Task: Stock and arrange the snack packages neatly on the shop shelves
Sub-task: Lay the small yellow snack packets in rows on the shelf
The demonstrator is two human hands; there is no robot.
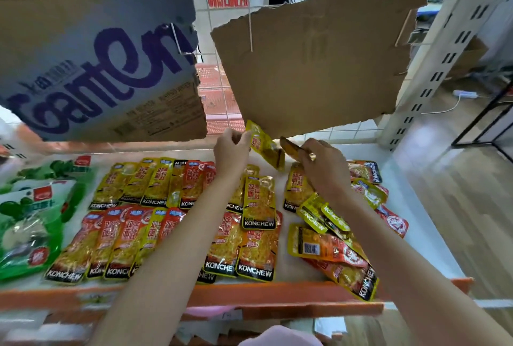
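Both hands [231, 148] [323, 162] pinch packets [265, 143] — above shelf [291, 265].

Lots of yellow, orange and green on this shelf

Snack packs [258, 201] are yellow and orange-red with black bands lettered white; green bags [30, 223] carry red badges; the shelf [305, 268] is white with an orange edge; a brown-and-grey carton [97, 68] has purple lettering.
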